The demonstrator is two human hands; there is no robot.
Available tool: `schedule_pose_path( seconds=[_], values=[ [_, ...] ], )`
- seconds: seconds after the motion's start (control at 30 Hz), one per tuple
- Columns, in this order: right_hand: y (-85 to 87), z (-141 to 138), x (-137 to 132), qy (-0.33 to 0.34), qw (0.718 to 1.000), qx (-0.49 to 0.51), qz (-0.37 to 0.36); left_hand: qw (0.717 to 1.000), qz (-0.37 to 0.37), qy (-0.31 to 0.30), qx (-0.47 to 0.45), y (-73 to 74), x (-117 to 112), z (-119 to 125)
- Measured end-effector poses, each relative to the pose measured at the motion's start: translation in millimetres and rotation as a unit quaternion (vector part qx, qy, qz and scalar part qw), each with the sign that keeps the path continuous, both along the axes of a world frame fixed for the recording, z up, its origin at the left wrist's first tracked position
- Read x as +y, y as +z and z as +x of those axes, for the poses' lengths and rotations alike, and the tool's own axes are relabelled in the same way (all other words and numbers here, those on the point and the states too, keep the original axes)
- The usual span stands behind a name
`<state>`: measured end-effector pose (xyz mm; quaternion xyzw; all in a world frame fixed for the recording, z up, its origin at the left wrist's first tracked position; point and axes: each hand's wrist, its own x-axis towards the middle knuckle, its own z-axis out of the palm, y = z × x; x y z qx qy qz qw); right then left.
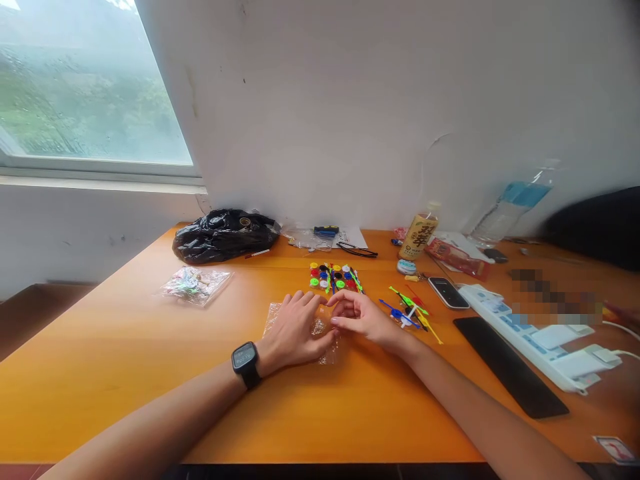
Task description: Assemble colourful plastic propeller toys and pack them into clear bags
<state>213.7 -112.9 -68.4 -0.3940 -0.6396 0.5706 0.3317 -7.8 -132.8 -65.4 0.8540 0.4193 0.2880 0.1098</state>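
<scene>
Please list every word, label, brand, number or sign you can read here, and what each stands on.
None can be read with certainty.
Yellow bottle: large dark characters, too blurred.
Watch: faint digits, too small.
Red packet: print too blurred.
Blue label on the large clear bottle: nothing legible.
Card at lower right: red mark, unclear.

Wrapper (319, 326) apparently beneath left hand (296, 327)

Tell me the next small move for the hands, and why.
Probably use the right hand to pull gently at the clear bag's right side: the left hand lies across the bag and could steady it, while the right fingertips are close by. Whether its mouth is open, I can't tell.
</scene>
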Motion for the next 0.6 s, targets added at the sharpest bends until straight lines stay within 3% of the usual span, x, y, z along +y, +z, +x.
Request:
schedule_pose_path(
  seconds=[0.17, 0.33, 0.47, 0.6],
  values=[
    [3.1, -0.3, -0.6, -0.025, 0.999, 0.011, -0.036, 1.000, 0.000, 0.015, -0.015, 0.3, -0.7, 0.7],
    [8.1, 2.6, 0.4, -0.005, 1.000, -0.006, 0.004, 0.999, 0.015, 0.029, -0.032, 1.8, 1.5, -0.8],
    [11.4, 1.6, 0.3, 0.000, 0.999, -0.016, 0.043, 0.995, 0.085, 0.044, -0.040, 7.4, -0.5, -1.7],
    [14.5, 0.6, -0.7, -0.037, 0.996, 0.030, 0.081, 0.982, 0.174, 0.054, -0.045, 11.3, 0.3, -4.2]
  ],
)
